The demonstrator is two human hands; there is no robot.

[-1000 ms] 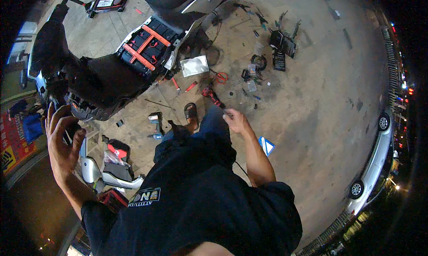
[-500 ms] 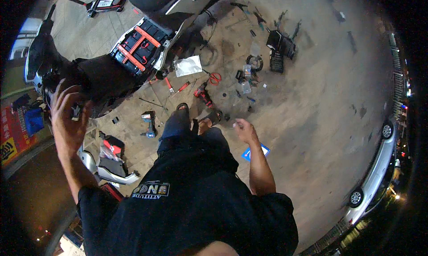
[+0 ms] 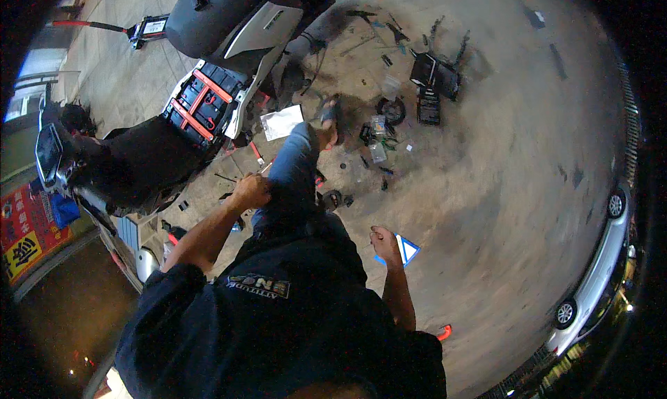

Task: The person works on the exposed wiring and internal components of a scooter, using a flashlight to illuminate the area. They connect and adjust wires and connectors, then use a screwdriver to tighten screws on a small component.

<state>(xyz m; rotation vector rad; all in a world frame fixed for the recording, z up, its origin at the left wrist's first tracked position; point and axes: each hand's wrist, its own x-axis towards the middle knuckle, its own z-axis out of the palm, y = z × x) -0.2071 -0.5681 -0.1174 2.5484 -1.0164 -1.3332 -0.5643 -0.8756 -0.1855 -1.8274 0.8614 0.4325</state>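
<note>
My left hand (image 3: 251, 190) is closed, its fingers curled in beside the knee of my jeans (image 3: 292, 164); whether anything is in it is hidden. My right hand (image 3: 384, 244) hangs at my right side with fingers curled. I cannot make out anything in it. Just past it, a flat blue-and-white piece with a triangle (image 3: 406, 250) lies on the ground. Ahead and left stands a scooter (image 3: 167, 142) with its seat (image 3: 215, 17) up. Orange-red straps (image 3: 201, 107) cross the black block in its open bay. A white sheet (image 3: 283, 122) lies beside my stretched-out leg.
Small parts and clear bags (image 3: 377, 152) lie on the ground ahead, near a black coil (image 3: 391, 110) and an opened black case (image 3: 434, 76). A floor jack (image 3: 147, 30) stands far left. A red-orange handle (image 3: 445, 332) lies lower right. A silver car (image 3: 590, 260) is parked at far right.
My left hand has dropped from the scooter's front to beside my knee and closed. One leg has stepped forward. My right hand has shifted slightly down, and the view has moved.
</note>
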